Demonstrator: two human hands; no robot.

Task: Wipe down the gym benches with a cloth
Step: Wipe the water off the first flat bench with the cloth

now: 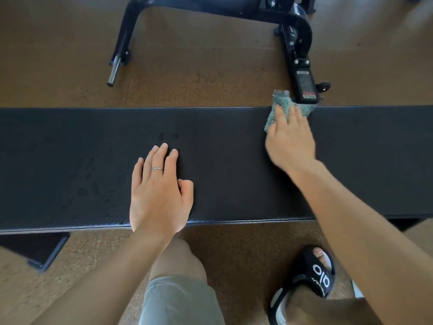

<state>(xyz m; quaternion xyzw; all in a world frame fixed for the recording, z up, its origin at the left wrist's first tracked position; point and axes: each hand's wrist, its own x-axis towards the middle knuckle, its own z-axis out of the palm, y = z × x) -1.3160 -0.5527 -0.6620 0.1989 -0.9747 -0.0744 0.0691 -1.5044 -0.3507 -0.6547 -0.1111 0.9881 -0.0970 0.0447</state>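
Note:
A long black padded gym bench (234, 165) runs across the view from left to right. Water droplets (93, 184) dot its left part. My right hand (290, 141) presses a grey-green cloth (282, 102) flat against the bench's far edge at the right, fingers spread over it. Part of the cloth sticks out past the far edge. My left hand (159, 191) rests flat on the bench near its front edge, fingers apart, holding nothing; a ring is on one finger.
Behind the bench stands a black exercise machine frame (302, 57) with a chrome peg (114, 71) at its left foot, on a brown floor. Below the bench are my knee (178, 266), my foot in a black slide sandal (311, 275) and a black bench foot (46, 254).

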